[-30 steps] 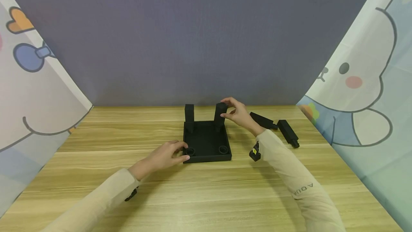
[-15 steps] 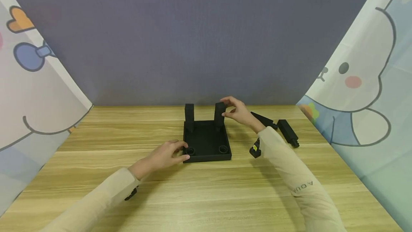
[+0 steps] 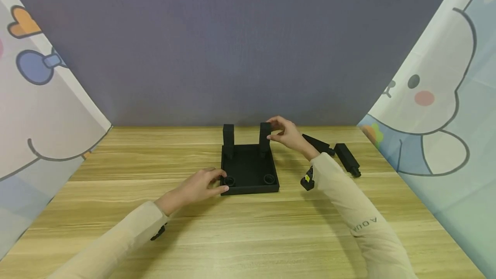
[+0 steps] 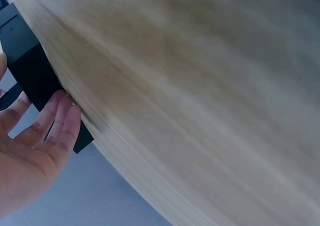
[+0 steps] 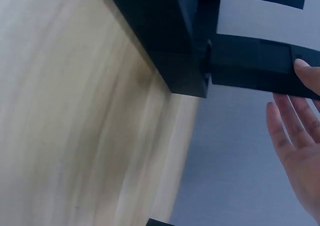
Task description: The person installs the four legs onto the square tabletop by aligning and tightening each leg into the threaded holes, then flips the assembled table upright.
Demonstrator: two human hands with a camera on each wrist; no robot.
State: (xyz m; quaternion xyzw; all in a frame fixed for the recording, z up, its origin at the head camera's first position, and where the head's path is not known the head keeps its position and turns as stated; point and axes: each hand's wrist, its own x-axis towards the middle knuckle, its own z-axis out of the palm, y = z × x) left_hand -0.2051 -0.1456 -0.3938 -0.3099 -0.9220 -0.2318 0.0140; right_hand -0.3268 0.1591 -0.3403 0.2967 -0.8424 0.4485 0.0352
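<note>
Black post (image 3: 265, 139) is upright at the far right corner of the black tray (image 3: 251, 190), and the right hand (image 3: 288, 137) has its grip pinched near the top; can't tell if it's fully seated, so letting go early could leave it wobbly. Left hand (image 3: 198, 187) has its grip round the near left corner; if that slackens, a sideways push might skid everything. Also, that right sleeve (image 3: 350, 203) could bump the loose posts (image 3: 346, 157) on the desk (image 3: 248, 236).
</note>
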